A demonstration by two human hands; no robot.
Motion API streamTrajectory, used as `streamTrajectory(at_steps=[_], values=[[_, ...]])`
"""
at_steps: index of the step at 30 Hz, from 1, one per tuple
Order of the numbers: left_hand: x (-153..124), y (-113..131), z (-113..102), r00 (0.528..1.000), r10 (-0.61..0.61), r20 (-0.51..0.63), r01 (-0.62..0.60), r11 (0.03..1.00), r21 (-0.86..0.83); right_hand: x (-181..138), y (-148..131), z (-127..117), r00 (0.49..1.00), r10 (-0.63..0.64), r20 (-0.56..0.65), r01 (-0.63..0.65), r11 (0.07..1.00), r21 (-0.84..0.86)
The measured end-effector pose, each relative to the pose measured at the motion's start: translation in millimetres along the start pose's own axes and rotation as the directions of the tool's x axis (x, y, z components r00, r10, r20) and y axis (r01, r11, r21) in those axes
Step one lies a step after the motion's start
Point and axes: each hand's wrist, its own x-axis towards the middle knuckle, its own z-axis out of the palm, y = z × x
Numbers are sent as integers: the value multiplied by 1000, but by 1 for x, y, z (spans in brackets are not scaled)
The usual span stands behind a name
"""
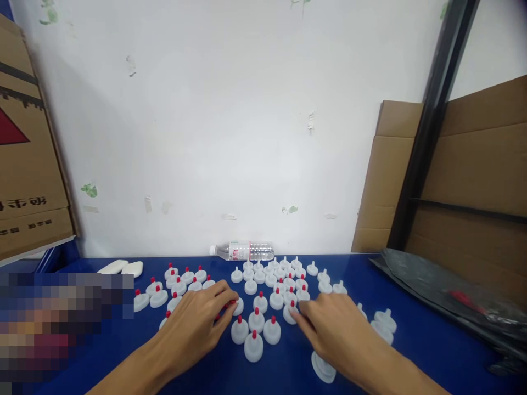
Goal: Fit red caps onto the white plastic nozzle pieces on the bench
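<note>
– Status?
– Left hand (pixel 202 318) is pinching a red tip (pixel 232 303) mid-bench (pixel 222 373), grip nearly closed.
– Other?
– Right hand (pixel 335 326) is overlapping a white cap (pixel 290 314); can't tell its grip. More caps (pixel 251 287) are standing toward back edge.

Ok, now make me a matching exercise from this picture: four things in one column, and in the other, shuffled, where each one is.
Things:
1. Frontmost red-tipped nozzle cap
2. Clear plastic bottle
3. Dark plastic sheeting
4. Two white oval pieces

Places:
A. Toward the right end of the blue table
B. Standing tip up, between the left hand and the right hand
C. At the back left, close to each other
D. Lying on its side along the white wall

Right pairs: 1-B, 2-D, 3-A, 4-C
</note>
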Motion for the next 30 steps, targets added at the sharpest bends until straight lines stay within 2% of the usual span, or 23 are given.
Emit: streamTrajectory(at_steps=[4, 8, 15, 30], values=[[1, -1, 1, 1000, -3, -10, 3, 1000, -2, -5, -14, 7, 993, -93, 67, 97, 994, -48], [2, 0, 2, 1000, -1, -14, 1, 1000, -11, -7, -25, 9, 986, -139, 90, 142, 990, -22], [2, 2, 0, 1000, -4, 4, 4, 1000, -18, -5, -18, 11, 992, -93, 85, 95, 995, -20], [1, 0, 3, 1000, 12, -24, -13, 999, -34, -5, -19, 17, 992, -85, 92, 82, 996, 28]])
